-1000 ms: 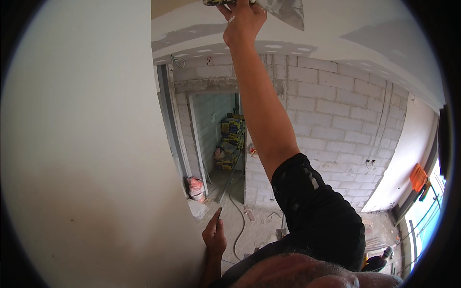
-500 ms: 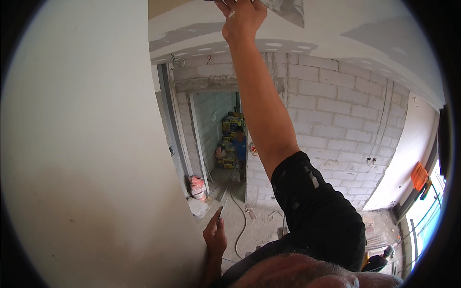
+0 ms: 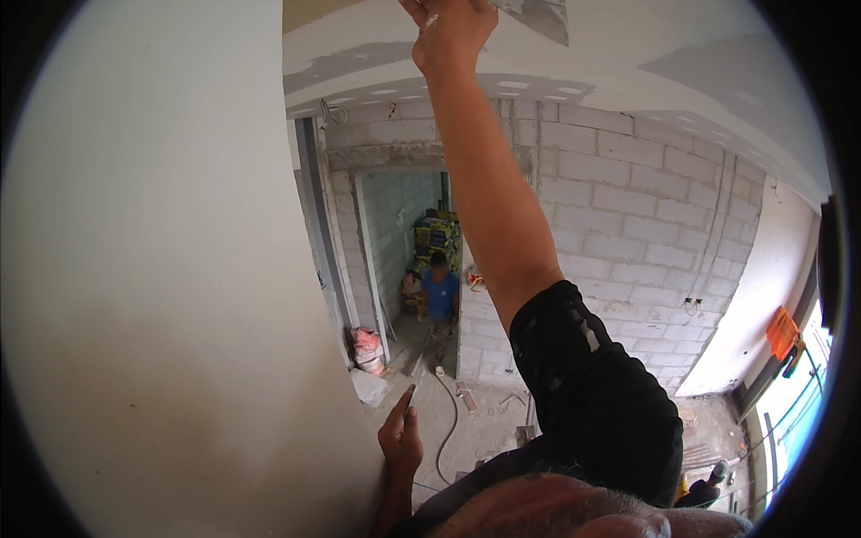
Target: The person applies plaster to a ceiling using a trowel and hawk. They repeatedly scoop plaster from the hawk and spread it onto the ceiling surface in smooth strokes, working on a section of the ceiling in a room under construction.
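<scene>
My right hand (image 3: 456, 31) is raised overhead at the top edge, its arm stretched up from a black sleeve. Its fingers are closed, partly cut off by the frame, at a broad metal putty knife blade (image 3: 538, 16) near the ceiling (image 3: 592, 54). White smears mark the knuckles. Low in the view, my left hand (image 3: 401, 444) is closed beside the smooth pale wall surface (image 3: 161, 269). Something thin and dark-edged (image 3: 410, 396) sticks up from its fingers; I cannot make out what it is.
A block wall (image 3: 628, 197) stands ahead, with a doorway where a person in blue (image 3: 439, 291) walks before stacked bags (image 3: 437, 235). Below are a pink sack (image 3: 368, 348) and a hose (image 3: 451, 421). Another person (image 3: 704, 489) is at lower right, near an orange cloth (image 3: 783, 332).
My right hand has shifted slightly upward with the putty knife blade. My left hand stays nearly in place. The person in blue has come forward in the doorway.
</scene>
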Tool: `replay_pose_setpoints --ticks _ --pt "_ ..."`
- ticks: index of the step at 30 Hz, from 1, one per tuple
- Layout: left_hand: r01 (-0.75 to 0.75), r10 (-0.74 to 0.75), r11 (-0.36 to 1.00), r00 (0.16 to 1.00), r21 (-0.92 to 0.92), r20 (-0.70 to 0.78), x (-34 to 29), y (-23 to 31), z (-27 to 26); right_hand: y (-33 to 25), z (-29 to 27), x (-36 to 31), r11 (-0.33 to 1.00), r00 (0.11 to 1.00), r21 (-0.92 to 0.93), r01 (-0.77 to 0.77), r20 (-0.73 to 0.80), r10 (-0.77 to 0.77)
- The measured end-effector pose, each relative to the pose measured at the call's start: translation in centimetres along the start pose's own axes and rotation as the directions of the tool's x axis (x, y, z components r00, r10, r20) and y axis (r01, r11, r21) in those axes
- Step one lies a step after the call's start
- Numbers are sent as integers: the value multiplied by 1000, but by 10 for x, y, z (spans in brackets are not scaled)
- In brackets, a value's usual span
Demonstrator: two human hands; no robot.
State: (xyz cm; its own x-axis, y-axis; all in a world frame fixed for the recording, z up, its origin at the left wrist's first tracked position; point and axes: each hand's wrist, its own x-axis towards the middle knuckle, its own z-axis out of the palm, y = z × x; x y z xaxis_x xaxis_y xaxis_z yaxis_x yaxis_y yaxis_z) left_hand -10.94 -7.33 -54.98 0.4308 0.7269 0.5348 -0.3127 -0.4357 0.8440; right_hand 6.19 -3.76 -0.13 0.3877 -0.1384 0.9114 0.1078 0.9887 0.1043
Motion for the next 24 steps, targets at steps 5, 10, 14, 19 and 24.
replay_pose_setpoints --ticks 5,10,14,19,24 --pt "11 -10 1000 1000 -24 11 0 2 0 -1 0 3 1000 999 26 -15 -38 15" --pt "25 -24 1000 1000 -11 20 -3 2 0 -4 -2 8 998 998 40 -40 -44 42" --pt "-28 28 1000 999 -6 25 0 0 -1 -5 0 9 999 999 44 -25 -25 27" --pt "23 -23 1000 999 -14 26 -1 0 1 -7 4 10 998 998 58 -28 -62 32" --pt "13 -13 1000 1000 -3 21 -1 0 1 -1 6 16 995 993 82 -58 -100 66"
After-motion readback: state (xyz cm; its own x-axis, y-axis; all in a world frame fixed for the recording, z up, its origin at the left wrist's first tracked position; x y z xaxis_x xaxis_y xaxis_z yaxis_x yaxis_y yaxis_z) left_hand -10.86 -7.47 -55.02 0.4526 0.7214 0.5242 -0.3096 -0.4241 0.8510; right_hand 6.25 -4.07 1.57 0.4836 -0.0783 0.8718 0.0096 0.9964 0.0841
